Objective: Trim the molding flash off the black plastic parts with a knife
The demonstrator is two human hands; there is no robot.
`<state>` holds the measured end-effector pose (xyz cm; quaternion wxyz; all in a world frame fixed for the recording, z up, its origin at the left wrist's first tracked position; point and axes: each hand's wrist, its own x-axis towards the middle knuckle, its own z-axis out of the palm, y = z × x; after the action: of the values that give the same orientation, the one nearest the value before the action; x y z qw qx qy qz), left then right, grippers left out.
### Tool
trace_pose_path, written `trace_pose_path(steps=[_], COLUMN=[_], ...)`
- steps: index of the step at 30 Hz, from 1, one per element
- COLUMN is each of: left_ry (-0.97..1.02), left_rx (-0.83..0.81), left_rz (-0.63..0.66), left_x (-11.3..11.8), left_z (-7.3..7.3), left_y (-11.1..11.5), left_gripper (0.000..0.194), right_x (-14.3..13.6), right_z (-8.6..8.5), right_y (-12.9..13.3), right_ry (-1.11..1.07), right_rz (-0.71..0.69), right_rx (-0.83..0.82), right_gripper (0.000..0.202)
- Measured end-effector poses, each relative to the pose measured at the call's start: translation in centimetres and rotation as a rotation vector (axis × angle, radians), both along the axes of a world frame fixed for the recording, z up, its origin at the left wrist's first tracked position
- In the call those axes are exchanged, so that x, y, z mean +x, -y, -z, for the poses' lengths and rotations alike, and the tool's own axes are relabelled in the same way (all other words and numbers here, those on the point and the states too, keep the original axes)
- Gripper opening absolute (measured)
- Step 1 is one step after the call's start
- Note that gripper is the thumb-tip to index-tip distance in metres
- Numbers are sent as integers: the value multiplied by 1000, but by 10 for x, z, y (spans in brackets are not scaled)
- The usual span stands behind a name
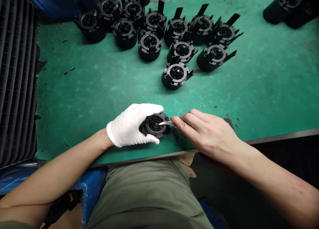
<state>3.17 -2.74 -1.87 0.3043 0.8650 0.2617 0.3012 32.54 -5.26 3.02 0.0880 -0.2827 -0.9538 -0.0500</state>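
My left hand, in a white glove, is wrapped round a round black plastic housing near the table's front edge. The housing's ribbed inner face is turned up toward me. Bare and closed, my right hand grips a small knife with a curved metal blade. The blade's tip lies over the middle of the housing; whether it touches there I cannot tell. Most of the knife's handle is hidden by my fingers. Beyond my hands stands the nearest of several similar black housings.
Several more black housings stand upright in a cluster at the back of the green table. Other black cylinders are at the far right. A black slatted rack borders the left side. Blue bins are at the back left and below.
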Motion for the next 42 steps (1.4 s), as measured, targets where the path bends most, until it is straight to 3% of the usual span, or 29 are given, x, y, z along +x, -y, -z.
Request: trace_pose_path(steps=[7, 16, 20, 26, 29, 33, 35, 37, 39, 42], left_ry=[7, -14, 9, 18, 52, 234, 282, 257, 236, 188], left_rx=[15, 1, 3, -55, -165, -390, -404, -366, -303, -128], left_rz=[-1, -3, 14, 32, -49, -285, -350, -323, -272, -271], left_x=[0, -1, 0, -4, -8, -8, -7, -8, -10, -11], left_z=[0, 0, 1, -1, -1, 4, 4, 2, -1, -3], left_y=[0, -1, -1, -1, 3, 8, 9, 7, 4, 1], left_gripper=[93, 94, 94, 95, 84, 53, 41, 35, 48, 102], right_x=[2, 7, 13, 17, 15, 13, 12, 11, 9, 4], right_z=[-1, -1, 5, 8, 7, 7, 7, 8, 10, 13], right_y=[-5, -29, -31, -23, -23, -25, -26, -26, -26, -27], right_ry=[16, -25, -113, -132, -137, -197, -262, -320, -325, -256], right_rz=[-64, -166, -118, -16, 51, 66, 26, -4, 13, 50], right_rx=[17, -113, -183, -150, -138, -143, -157, -159, -150, -143], right_gripper=[30, 23, 22, 22, 23, 22, 23, 25, 26, 24])
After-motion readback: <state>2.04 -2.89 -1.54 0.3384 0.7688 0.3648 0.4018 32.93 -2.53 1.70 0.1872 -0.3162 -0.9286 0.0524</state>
